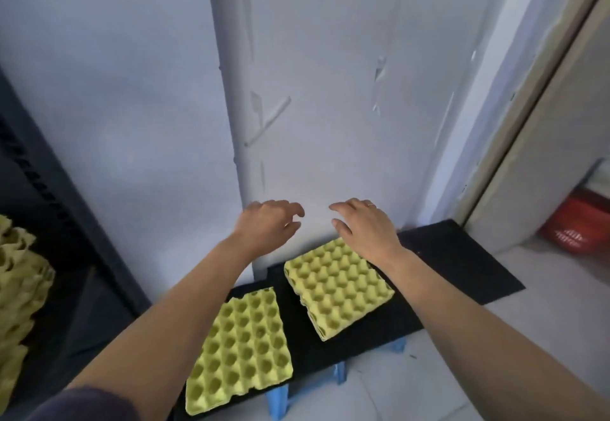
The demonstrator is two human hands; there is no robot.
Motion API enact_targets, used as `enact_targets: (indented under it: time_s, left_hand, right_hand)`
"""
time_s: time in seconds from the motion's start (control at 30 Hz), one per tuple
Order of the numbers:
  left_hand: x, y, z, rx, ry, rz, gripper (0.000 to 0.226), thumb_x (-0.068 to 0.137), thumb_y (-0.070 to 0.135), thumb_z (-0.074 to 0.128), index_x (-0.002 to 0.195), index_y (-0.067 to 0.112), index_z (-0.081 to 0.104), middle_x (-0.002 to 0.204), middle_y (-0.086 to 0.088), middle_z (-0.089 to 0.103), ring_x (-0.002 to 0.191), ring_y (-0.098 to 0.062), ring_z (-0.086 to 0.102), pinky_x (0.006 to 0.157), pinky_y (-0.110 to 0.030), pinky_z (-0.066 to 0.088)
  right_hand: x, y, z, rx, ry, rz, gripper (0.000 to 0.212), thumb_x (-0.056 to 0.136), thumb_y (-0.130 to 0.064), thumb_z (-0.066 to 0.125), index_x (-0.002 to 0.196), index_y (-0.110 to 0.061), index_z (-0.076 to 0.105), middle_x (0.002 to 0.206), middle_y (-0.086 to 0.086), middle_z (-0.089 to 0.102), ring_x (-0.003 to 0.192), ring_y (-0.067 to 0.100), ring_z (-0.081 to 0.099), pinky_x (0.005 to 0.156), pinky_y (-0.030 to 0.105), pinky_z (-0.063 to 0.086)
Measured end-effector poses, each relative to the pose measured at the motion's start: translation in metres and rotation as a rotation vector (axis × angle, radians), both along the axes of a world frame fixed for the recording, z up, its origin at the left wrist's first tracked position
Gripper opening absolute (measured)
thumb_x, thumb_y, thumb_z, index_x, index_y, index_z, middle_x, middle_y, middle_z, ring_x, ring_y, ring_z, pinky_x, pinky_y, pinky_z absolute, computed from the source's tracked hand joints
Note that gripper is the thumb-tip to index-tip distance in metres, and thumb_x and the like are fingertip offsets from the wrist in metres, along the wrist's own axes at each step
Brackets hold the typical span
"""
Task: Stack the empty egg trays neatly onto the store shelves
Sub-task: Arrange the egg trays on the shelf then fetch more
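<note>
At the far left, a pile of yellow trays (19,288) already sits in the dark shelf unit (49,189). On the low black board (462,255) a single tray (239,351) lies near and left, its long side running away from the person. The left hand (267,222) hangs beyond it, fingers loosely spread and holding nothing. Right of that, a short stack of trays (336,285) lies turned at an angle. The right hand (363,226) hovers over the stack's far corner, fingers relaxed and empty; I can't tell whether it touches. The right hand looks nearer to a tray; the shelf lies well to the left.
</note>
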State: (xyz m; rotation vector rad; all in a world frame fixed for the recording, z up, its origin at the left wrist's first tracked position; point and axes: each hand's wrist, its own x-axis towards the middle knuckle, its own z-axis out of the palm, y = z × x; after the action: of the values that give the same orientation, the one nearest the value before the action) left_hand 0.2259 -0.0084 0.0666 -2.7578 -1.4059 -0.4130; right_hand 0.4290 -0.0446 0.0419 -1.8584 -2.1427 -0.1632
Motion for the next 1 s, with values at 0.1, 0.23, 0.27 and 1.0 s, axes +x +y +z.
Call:
enact_targets:
  time_s: [0.1, 0.23, 0.27, 1.0]
  left_hand:
    - [0.026, 0.036, -0.039, -0.114, 0.01, -0.005, 0.029, 0.096, 0.034, 0.04, 0.124, 0.029, 0.05, 0.111, 0.009, 0.06, 0.106, -0.015, 0.055, 0.083, -0.031, 0.04]
    - [0.057, 0.078, -0.088, -0.263, 0.049, 0.003, 0.03, 0.097, 0.034, 0.039, 0.124, 0.029, 0.049, 0.115, 0.008, 0.059, 0.109, -0.015, 0.054, 0.085, -0.032, 0.039]
    - [0.066, 0.085, -0.099, -0.301, 0.058, 0.008, 0.03, 0.096, 0.033, 0.039, 0.125, 0.029, 0.049, 0.116, 0.008, 0.059, 0.11, -0.016, 0.053, 0.086, -0.033, 0.038]
    - [0.162, 0.098, -0.374, -0.898, -0.184, 0.784, 0.074, 0.088, 0.029, 0.056, 0.147, 0.012, 0.014, 0.147, -0.012, 0.02, 0.133, -0.033, 0.025, 0.104, -0.041, 0.031]
  right_hand:
    - [0.03, 0.025, -0.036, -0.122, -0.002, -0.04, 0.04, 0.099, -0.034, 0.041, 0.137, -0.025, 0.045, 0.131, 0.002, 0.053, 0.119, 0.026, 0.049, 0.093, 0.039, 0.044]
    - [0.069, 0.05, -0.079, -0.319, 0.007, -0.115, 0.045, 0.097, -0.036, 0.042, 0.141, -0.024, 0.04, 0.133, 0.004, 0.05, 0.122, 0.027, 0.047, 0.096, 0.042, 0.044]
    - [0.08, 0.055, -0.088, -0.373, 0.019, -0.124, 0.047, 0.098, -0.036, 0.042, 0.143, -0.023, 0.038, 0.134, 0.005, 0.049, 0.124, 0.028, 0.045, 0.097, 0.043, 0.044]
    - [0.215, 0.165, -0.342, -0.881, 0.325, -0.324, 0.043, 0.092, -0.042, 0.049, 0.121, -0.01, 0.052, 0.116, 0.012, 0.053, 0.11, 0.032, 0.053, 0.089, 0.041, 0.048]
